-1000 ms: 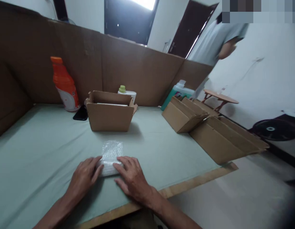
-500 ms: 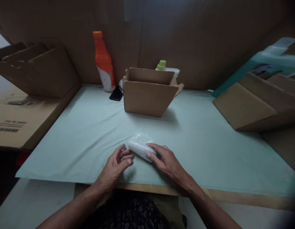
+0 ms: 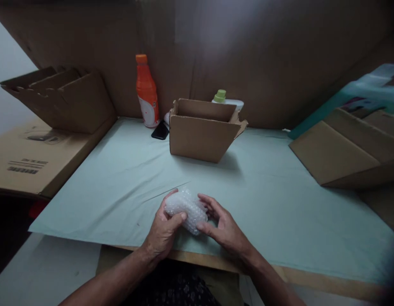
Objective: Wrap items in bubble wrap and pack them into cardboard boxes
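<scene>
A small bundle of clear bubble wrap (image 3: 188, 209) is held low over the near middle of the table; whatever it may contain cannot be made out. My left hand (image 3: 165, 225) grips its left end, thumb on top and fingers curled behind. At the right end, my right hand (image 3: 224, 225) has its thumb against the near side, while its fingers curve loosely round the far side. Beyond both hands, a small open cardboard box (image 3: 197, 138) stands on the pale green cloth (image 3: 267, 204).
Behind the box are an orange bottle (image 3: 147, 97), a black phone (image 3: 160, 131) and a green-capped white bottle (image 3: 220, 96). Cardboard boxes flank the cloth: an open one (image 3: 83, 104) on a flat carton (image 3: 27, 157) at left, another (image 3: 337, 148) at right beside a teal container (image 3: 330, 102).
My left hand has closed on the bundle, which is now turned and nearer to me. The right hand's grip has loosened. The whole view has shifted slightly.
</scene>
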`<state>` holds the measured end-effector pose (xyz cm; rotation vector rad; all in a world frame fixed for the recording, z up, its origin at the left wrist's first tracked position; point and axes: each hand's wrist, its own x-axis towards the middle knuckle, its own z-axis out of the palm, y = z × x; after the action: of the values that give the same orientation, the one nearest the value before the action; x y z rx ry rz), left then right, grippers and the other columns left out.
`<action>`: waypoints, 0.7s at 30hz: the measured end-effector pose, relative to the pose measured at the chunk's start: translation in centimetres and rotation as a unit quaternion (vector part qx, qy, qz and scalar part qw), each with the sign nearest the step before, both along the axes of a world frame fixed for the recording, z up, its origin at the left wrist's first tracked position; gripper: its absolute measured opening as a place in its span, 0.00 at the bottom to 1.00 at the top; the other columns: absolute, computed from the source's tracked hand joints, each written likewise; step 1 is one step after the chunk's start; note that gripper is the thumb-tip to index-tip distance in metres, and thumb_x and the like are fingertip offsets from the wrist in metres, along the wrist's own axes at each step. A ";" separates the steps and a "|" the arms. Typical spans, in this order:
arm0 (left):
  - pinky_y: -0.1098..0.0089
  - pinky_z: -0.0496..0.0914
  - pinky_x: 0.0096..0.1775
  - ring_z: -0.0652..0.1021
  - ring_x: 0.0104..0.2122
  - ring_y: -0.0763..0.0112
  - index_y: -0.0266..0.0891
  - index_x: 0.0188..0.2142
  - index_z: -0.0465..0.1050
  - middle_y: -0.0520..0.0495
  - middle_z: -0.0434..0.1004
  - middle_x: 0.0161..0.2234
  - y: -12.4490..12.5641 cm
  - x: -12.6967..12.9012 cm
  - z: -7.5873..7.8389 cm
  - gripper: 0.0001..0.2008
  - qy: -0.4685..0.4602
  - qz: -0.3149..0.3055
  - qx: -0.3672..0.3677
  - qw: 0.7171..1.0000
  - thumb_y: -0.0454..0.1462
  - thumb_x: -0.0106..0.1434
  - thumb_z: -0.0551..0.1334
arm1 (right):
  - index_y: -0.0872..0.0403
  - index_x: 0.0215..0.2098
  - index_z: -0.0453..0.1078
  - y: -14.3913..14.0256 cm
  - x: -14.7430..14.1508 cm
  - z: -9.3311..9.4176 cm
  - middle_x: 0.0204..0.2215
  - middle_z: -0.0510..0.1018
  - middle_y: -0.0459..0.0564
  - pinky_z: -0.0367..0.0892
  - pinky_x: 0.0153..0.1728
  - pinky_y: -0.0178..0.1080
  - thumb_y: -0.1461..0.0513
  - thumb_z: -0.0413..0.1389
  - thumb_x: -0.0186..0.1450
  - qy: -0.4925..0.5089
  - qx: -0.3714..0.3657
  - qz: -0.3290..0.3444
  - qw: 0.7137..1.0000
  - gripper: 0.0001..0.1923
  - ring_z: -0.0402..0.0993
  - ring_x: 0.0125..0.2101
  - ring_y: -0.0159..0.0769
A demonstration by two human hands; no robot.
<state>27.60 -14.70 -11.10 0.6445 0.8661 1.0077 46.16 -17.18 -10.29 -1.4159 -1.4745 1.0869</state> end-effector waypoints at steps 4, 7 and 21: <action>0.63 0.72 0.47 0.78 0.44 0.62 0.40 0.64 0.59 0.43 0.77 0.46 2.1 -0.6 0.4 0.42 0.130 -0.035 0.100 0.986 0.48 0.54 0.72 | 0.53 0.43 0.74 0.5 -0.3 -0.4 0.36 0.79 0.48 0.71 0.39 0.38 0.52 0.61 0.63 0.012 -0.017 -0.032 0.999 0.15 0.74 0.37 0.38; 0.56 0.70 0.54 0.75 0.53 0.56 0.41 0.65 0.58 0.37 0.72 0.54 6.5 -1.2 1.6 0.37 0.240 0.003 0.265 0.934 0.48 0.60 0.67 | 0.53 0.44 0.74 0.8 0.6 -0.7 0.36 0.78 0.48 0.69 0.37 0.37 0.51 0.60 0.64 0.030 -0.020 -0.048 0.998 0.17 0.73 0.35 0.37; 0.43 0.59 0.64 0.60 0.68 0.45 0.36 0.35 0.76 0.39 0.71 0.57 25.1 2.0 10.2 0.08 0.462 0.018 0.465 0.755 0.29 0.55 0.61 | 0.53 0.41 0.75 0.4 2.9 -1.2 0.34 0.77 0.49 0.69 0.38 0.38 0.47 0.58 0.64 0.019 -0.041 0.004 0.999 0.19 0.73 0.35 0.40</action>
<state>29.61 10.38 -0.91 2.1190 1.1879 1.1210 49.11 -16.77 -11.51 -1.4385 -1.4250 1.1855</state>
